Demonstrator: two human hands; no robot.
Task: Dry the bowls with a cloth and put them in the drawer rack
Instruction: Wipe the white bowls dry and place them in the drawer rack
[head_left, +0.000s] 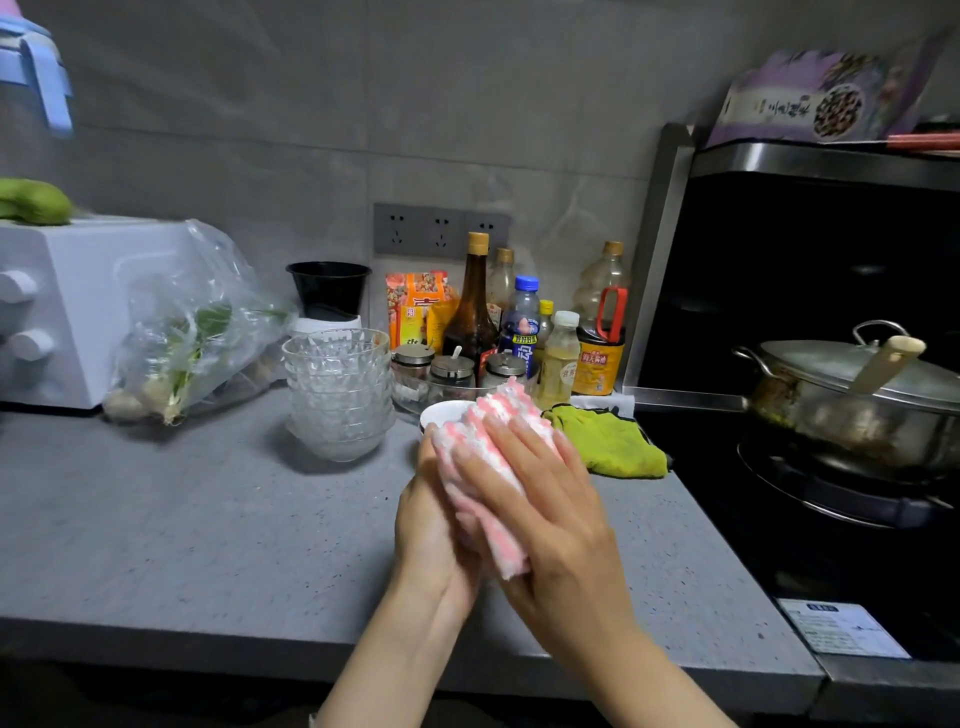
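A white bowl is held tilted above the grey counter, only its upper rim showing. My left hand grips it from the left side. A pink-and-white checked cloth covers most of the bowl, and my right hand presses that cloth against it with fingers spread flat. A stack of several clear glass bowls stands on the counter just left of my hands. No drawer rack is in view.
A white toaster oven and a plastic bag of greens sit at the left. Sauce bottles and spice jars line the wall. A yellow-green rag lies beside the stove, where a lidded wok rests.
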